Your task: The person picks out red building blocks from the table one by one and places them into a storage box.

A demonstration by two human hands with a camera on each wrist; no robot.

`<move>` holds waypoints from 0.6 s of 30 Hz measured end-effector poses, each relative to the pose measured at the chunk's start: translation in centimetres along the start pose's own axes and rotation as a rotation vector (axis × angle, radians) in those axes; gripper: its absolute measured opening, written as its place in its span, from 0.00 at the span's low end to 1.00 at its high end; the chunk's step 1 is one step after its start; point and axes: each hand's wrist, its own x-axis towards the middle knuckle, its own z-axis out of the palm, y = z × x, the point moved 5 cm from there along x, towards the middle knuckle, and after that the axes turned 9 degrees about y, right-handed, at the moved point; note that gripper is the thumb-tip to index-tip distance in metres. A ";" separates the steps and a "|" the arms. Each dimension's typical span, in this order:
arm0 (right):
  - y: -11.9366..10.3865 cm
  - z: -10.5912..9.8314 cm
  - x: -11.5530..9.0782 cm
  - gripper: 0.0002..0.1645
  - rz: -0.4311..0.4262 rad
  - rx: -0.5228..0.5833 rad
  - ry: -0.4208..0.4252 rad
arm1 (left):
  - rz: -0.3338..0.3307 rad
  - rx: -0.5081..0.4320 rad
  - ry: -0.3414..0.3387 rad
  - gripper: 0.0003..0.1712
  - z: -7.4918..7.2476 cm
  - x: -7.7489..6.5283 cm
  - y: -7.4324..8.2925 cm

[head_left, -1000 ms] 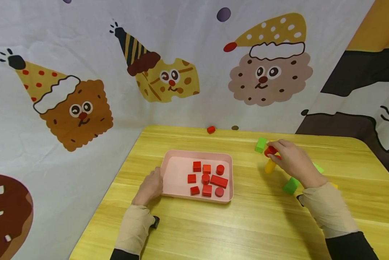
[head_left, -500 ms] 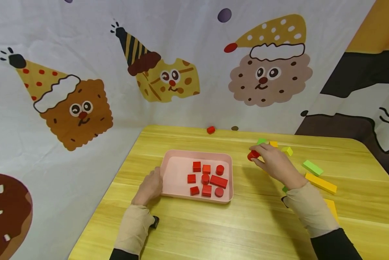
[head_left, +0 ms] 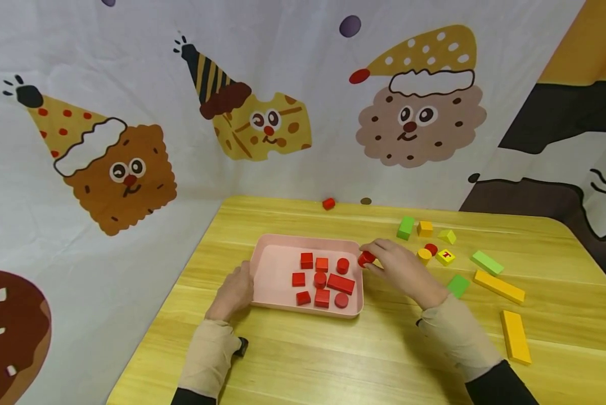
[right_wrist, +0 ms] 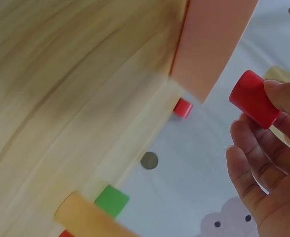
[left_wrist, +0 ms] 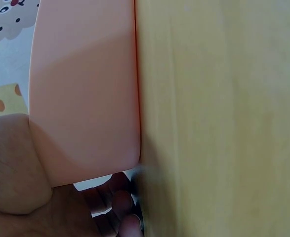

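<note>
At the right rim of the pink tray [head_left: 282, 241], my right hand [head_left: 401, 271] pinches a red cylinder block [right_wrist: 255, 99] between thumb and fingers. In the head view the block overlaps the tray's right edge. My left hand [head_left: 233, 292] grips the tray's left end; the left wrist view has the thumb [left_wrist: 11, 163] over the rim and the other fingers low behind the end wall. Inside the tray lie several red blocks, among them cubes, cylinders and a long red block [head_left: 340, 284] in its right half.
Right of the tray lie a green block [head_left: 406, 228], a yellow cylinder [head_left: 424, 257], a red cylinder [head_left: 431, 248], a lettered yellow block [head_left: 445, 257] and long yellow blocks [head_left: 516, 337]. Another red cylinder [head_left: 328, 203] sits at the table's back edge, by the printed cloth [head_left: 328, 180].
My right hand has carried the red cylinder block leftward from the scattered blocks to the tray's right rim. My left hand and the tray have stayed in place.
</note>
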 end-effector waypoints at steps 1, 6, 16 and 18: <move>-0.3 0.1 0.2 0.25 0.009 0.003 -0.009 | -0.002 -0.001 -0.002 0.15 0.0 0.0 0.0; -2.1 0.6 1.5 0.27 0.026 0.031 -0.046 | -0.007 -0.003 -0.012 0.15 -0.2 0.0 -0.1; -6.5 2.2 3.5 0.23 -0.157 0.068 0.002 | -0.004 -0.010 -0.026 0.14 0.0 0.1 -0.2; -7.4 2.5 3.8 0.24 -0.195 0.060 0.010 | -0.005 -0.010 -0.028 0.14 0.0 0.2 -0.2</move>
